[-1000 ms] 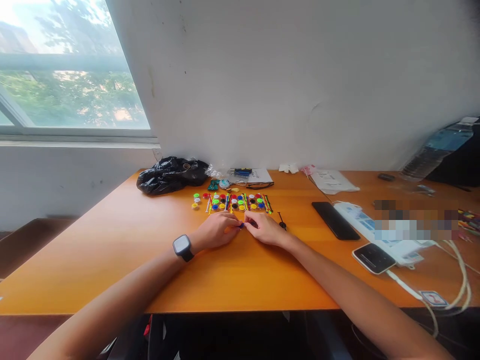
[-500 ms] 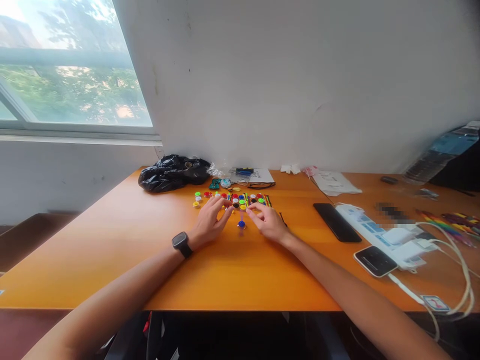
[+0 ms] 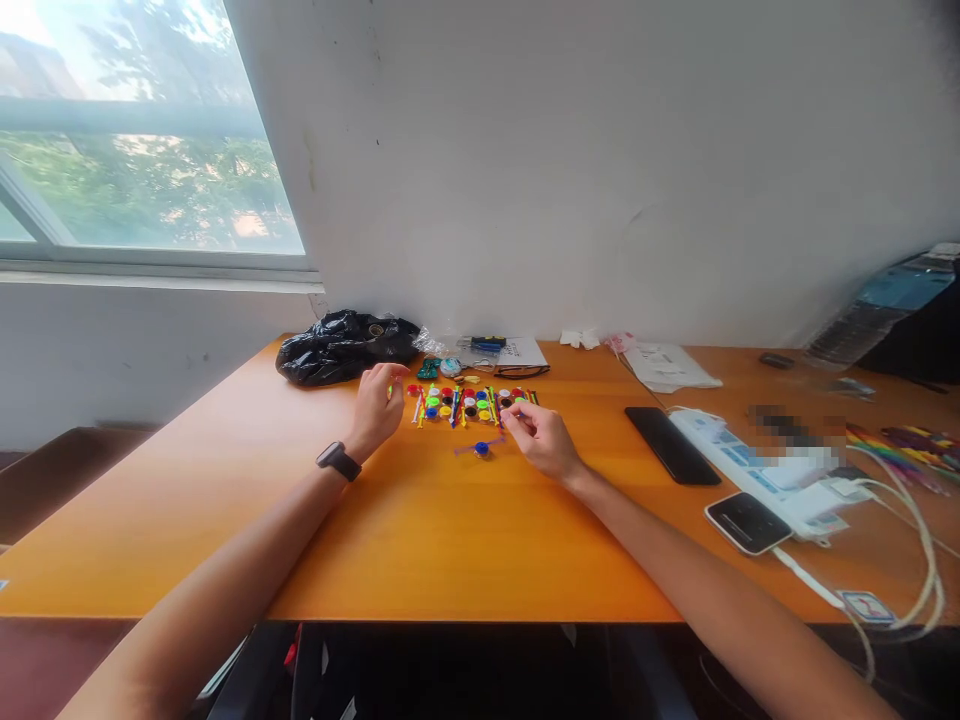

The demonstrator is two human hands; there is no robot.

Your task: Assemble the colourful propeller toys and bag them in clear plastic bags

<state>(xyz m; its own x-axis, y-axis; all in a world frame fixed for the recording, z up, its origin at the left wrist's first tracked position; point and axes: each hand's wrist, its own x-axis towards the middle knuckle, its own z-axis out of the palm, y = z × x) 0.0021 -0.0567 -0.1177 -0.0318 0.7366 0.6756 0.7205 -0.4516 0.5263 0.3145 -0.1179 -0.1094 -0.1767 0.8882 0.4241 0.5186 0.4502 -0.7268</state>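
Note:
A small blue round piece (image 3: 481, 450) with thin purple arms stands on the desk between my hands. My right hand (image 3: 546, 442) is just right of it, thumb and fingertips pinched together close to the tip of one purple arm. What the pinch holds, if anything, is too small to make out. My left hand (image 3: 379, 405) is raised at the left end of the small parts, its fingers bent and the thumb apart, with nothing visible in it. Beyond both hands lie rows of colourful round caps (image 3: 470, 411) and thin plastic sticks (image 3: 455, 407); my left hand covers some.
Toward the wall are a black plastic bag (image 3: 345, 345), a paper sheet (image 3: 525, 352) and a white packet (image 3: 670, 366). On the right lie a black phone (image 3: 673, 445), a power strip (image 3: 739, 455) with cables, and a white-edged device (image 3: 748, 523). The desk (image 3: 450, 560) ends in front of me.
My left hand has moved left, away from the blue piece, uncovering several caps and sticks. The purple arms now spread sideways instead of upright. My right hand has shifted slightly right.

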